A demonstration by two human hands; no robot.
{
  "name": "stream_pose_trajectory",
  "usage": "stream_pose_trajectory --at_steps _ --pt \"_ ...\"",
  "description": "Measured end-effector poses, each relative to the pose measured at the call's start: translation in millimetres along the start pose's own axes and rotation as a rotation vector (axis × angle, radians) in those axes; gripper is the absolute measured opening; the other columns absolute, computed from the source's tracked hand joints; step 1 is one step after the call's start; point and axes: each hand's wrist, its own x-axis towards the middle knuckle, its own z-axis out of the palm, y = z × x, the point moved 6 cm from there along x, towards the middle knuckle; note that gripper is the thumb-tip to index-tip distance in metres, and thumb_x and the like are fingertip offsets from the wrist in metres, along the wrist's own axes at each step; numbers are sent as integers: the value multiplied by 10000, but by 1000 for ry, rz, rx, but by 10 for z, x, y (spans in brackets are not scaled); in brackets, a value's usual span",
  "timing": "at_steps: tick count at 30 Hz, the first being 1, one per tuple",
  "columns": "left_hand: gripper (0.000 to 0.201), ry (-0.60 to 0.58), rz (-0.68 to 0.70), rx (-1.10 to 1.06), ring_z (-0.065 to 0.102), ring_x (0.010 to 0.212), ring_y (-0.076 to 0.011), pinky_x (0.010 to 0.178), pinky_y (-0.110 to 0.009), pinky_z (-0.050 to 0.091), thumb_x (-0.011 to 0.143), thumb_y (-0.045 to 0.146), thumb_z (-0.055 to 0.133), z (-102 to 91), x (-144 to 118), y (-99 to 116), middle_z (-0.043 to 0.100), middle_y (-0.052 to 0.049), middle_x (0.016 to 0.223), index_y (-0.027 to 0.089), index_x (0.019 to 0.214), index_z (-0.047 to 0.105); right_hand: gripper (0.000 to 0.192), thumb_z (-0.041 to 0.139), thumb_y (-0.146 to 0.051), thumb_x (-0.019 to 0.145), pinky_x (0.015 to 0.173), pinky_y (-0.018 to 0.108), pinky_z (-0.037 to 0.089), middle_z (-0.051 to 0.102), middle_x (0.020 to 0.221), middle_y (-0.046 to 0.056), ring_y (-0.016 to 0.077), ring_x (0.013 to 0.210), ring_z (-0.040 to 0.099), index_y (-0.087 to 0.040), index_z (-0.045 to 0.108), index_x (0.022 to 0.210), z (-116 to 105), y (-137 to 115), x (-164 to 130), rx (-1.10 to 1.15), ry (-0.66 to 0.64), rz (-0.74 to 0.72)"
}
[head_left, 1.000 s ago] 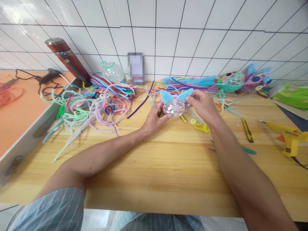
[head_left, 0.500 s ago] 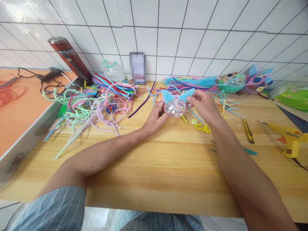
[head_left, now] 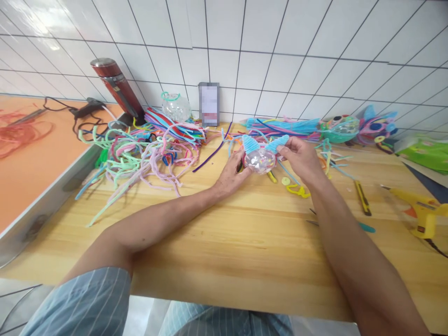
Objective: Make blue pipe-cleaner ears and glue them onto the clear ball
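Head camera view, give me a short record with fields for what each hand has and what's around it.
left hand: cups the clear ball from its left side
right hand: pinches the ball's right blue ear
ball: clear, two blue ears, held above the wooden table
left of hands: pipe cleaner tangle
right of hands: yellow glue gun, utility knife

Both hands meet at a clear ball (head_left: 260,161) with two light-blue coiled cones on top, held just above the wooden bench (head_left: 245,233). The left hand (head_left: 231,173) cups its left side, while the right hand (head_left: 301,157) pinches the right cone (head_left: 278,143). A tangle of pipe cleaners (head_left: 140,151) lies to the left, a yellow glue gun (head_left: 418,210) far right.
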Motion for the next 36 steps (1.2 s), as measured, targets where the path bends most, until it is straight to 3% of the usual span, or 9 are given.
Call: stream_pose_trajectory --at_steps 6,10,16,19,24,27,29,32,36 --pt "589 155 -31 11 643 1269 -281 1096 -463 529 962 528 758 -109 -45 77 641 -149 1443 235 1442 584 158 730 -344 841 692 322 518 673 728 -18 171 686 609 -240 631 775 -179 -182 -38 24 36 29" --pt "414 316 2 71 611 975 -211 921 -385 518 989 602 701 -264 -156 353 662 -71 1093 230 1157 631 139 714 -369 869 692 312 491 713 769 -3 181 725 631 -235 696 837 -240 -436 -275 -80 -114 -24" --pt "403 -155 162 34 593 796 -158 770 -318 495 933 563 787 134 -400 853 714 -49 1017 217 1109 683 119 663 -311 958 692 308 439 742 807 15 188 740 647 -246 704 868 -49 -718 -1041 -369 -387 -141" --pt "325 -338 90 24 544 705 -141 692 -285 434 954 534 764 303 -523 897 654 3 804 215 944 699 111 647 -229 977 735 314 439 762 860 34 198 799 678 -248 683 874 34 -793 -1324 -494 -380 -174" --pt "316 -432 -30 -8 450 648 -114 639 -259 344 917 490 792 392 -631 837 547 43 687 203 836 690 14 718 -274 965 813 329 512 818 956 40 215 884 748 -261 712 964 -18 -649 -1589 -426 -260 -84" --pt "370 -415 -147 -96 456 658 -113 633 -250 354 878 533 821 425 -650 701 553 40 694 190 814 696 160 774 -398 907 845 370 569 827 990 45 239 909 764 -274 744 1003 -453 -237 -1718 -389 2 56" --pt "432 -373 -247 -199 499 679 -112 656 -249 395 809 566 874 443 -637 590 601 29 730 183 788 675 229 790 -483 844 841 404 590 815 967 43 249 858 750 -282 752 948 -1011 131 -1854 -467 312 230" --pt "508 -346 -433 -361 497 630 -89 626 -245 396 730 596 931 487 -629 452 644 29 730 180 790 646 299 703 -528 858 877 533 574 765 1028 157 330 922 715 -247 711 962 -1843 546 -2043 -580 600 362" --pt "564 -315 -595 -586 538 598 -76 599 -244 411 631 549 1014 532 -643 419 673 36 739 185 837 635 343 796 -591 772 806 598 493 656 836 185 374 836 624 -299 617 786 -2580 869 -2096 -718 760 464"
